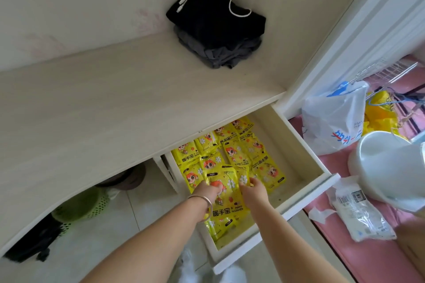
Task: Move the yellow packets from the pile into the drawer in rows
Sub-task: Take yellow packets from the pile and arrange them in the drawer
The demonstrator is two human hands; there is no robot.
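A white drawer [305, 167] is pulled out below the desk top. Several yellow hand-warmer packets [232, 151] lie inside it, in rough rows along its left and middle part. Both my hands are inside the drawer. My left hand [208, 192], with a bangle on the wrist, grips the left edge of one yellow packet [226, 200]. My right hand [255, 190] holds the same packet at its upper right edge. Another packet [216, 228] lies under it near the drawer's front. The right side of the drawer floor is bare.
A pile of dark folded clothes [218, 34] with a white cable sits on the desk top [115, 103]. Right of the drawer, on a pink surface, are a white plastic bag [333, 122], a white bowl [386, 167], a clear packet [358, 213] and yellow bags [379, 117]. A green basket [80, 207] stands under the desk.
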